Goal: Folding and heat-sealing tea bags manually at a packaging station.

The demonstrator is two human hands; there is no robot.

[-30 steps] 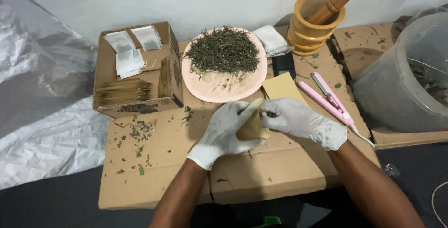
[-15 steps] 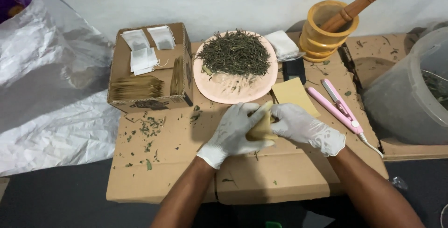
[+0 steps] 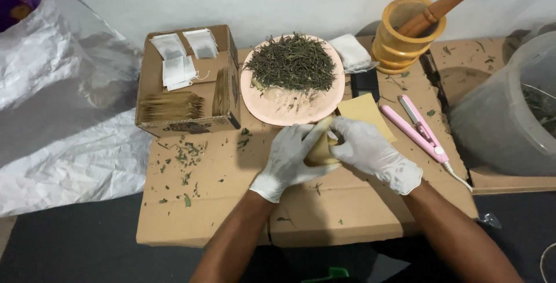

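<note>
A small tan paper pouch point(image 3: 320, 151) sits in the middle of the frame, held up just above the cardboard tabletop point(image 3: 220, 202). The left hand point(image 3: 289, 158), in a white glove, is curled around the pouch from the left and below, fingers pressed against its side. The right hand point(image 3: 370, 151), also gloved, closes on the pouch from the right, with its fingertips point(image 3: 337, 138) pinching the upper edge. Most of the pouch is hidden between the two gloves, so whether its mouth is open or folded cannot be told.

Just above the hands lies a round pink plate point(image 3: 289, 112) with a heap of dried green leaves point(image 3: 291, 63) on its upper half. To the right of the plate, touching the right hand's upper edge, lies a flat stack of tan paper point(image 3: 368, 112), and above that a small black object point(image 3: 365, 83). Right of the paper lies a pink hair-straightener-like sealing tool point(image 3: 418, 128), slanting toward the lower right. In the upper right of the frame stands a yellow wooden mortar point(image 3: 405, 39) with a brown pestle point(image 3: 449, 2) leaning out of it, and a white packet point(image 3: 354, 54) lies just to its left. A large translucent plastic tub point(image 3: 498, 115) fills the right edge.

In the upper left stands an open cardboard box point(image 3: 188, 126) holding white tea bags point(image 3: 176, 66) and rows of tan pouches point(image 3: 171, 108). Leaf crumbs point(image 3: 185, 158) are scattered below the box. Crumpled silvery sheeting point(image 3: 63, 121) covers the left edge.
</note>
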